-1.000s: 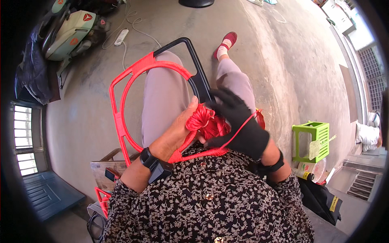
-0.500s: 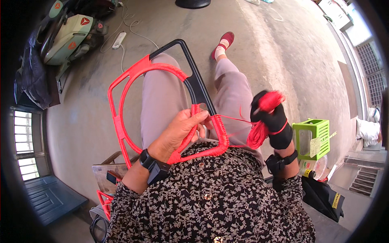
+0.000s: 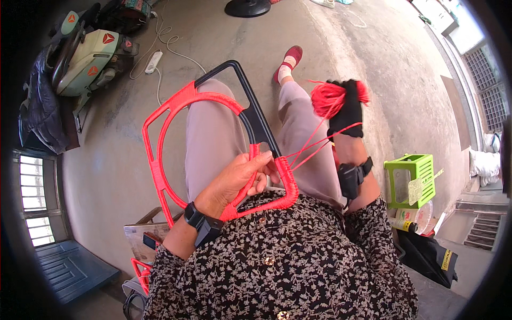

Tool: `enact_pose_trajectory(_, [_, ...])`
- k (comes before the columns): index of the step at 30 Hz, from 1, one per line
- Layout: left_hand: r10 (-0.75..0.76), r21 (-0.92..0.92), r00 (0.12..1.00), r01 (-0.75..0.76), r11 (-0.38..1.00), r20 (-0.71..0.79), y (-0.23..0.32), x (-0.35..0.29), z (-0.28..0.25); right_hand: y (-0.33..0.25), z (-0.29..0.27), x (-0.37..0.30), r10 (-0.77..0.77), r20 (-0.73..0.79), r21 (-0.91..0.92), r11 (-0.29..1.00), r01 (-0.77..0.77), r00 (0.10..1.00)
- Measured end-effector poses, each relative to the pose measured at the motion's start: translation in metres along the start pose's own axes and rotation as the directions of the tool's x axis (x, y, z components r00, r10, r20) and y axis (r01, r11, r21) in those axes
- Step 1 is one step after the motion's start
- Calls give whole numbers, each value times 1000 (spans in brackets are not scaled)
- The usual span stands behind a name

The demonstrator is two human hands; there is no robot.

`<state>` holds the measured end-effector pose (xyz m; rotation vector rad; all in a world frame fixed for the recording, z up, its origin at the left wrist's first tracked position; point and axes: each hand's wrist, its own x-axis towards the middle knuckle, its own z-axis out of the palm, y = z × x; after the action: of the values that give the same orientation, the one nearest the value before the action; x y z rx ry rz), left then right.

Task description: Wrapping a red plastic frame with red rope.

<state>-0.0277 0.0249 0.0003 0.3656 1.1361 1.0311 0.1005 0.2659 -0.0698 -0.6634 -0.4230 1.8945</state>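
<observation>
Setting: bare concrete floor (image 3: 373, 69), seated, frame across the lap.
Left hand (image 3: 237, 178): fingers curled shut around the red-wrapped bar of the frame (image 3: 160, 160).
Right hand (image 3: 346, 109): black-gloved, closed on the red cord bundle (image 3: 326, 97), raised up and away from the left grip.
Cord strands (image 3: 314, 145): taut, slanting from the wrapped corner just beside the left fingers up to the glove.
Unwrapped part: black bar (image 3: 250, 101), beyond the left grip.
</observation>
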Motion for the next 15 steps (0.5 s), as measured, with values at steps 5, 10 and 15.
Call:
enact_pose_trajectory(5, [21,-39,999,-22,999,-32,-6,1,-5,25,-9,-47,655,476,-526,-323,787,587])
enact_pose_trajectory(10, [-5,-110,996,-4,994,-84,-7,3,-9,-2,6,-84,678,392,-845,-2,535,622])
enact_pose_trajectory(15, [-8,-130,994,-6,992,-105,-9,5,-9,-29,18,-88,761,397,-243,626,-741,513])
